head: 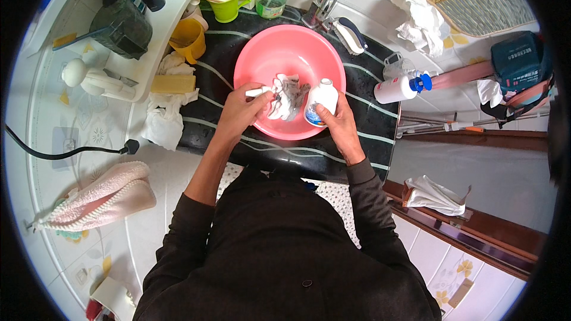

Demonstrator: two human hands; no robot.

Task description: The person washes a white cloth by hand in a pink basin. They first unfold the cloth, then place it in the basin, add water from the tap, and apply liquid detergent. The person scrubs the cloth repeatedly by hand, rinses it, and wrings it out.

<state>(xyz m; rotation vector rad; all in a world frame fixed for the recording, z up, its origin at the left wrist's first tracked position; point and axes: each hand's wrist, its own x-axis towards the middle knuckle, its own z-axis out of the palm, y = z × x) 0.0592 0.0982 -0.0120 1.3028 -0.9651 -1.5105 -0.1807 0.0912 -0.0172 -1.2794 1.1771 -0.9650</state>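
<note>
A pink plastic basin (294,35) sits on the black countertop, which has pale wavy lines. Over the basin's left side, my left hand (238,109) pinches a small white object (257,92); whether it is a cap or something else is unclear. Beside those fingers, a crumpled white and grey cloth (286,98) is in the basin. My right hand (342,127) grips a white plastic bottle (324,96) with a blue label, over the basin's right side. The bottle stands nearly upright, its neck pointing away from me, and no cap shows on it.
Behind the basin are a chrome faucet (325,2), a green pump bottle (271,0) and a scrub brush (349,35). To the left stand a green mug (224,4), a yellow cup (189,38) and a soap bar (173,84). A blue-capped bottle (397,89) lies at right.
</note>
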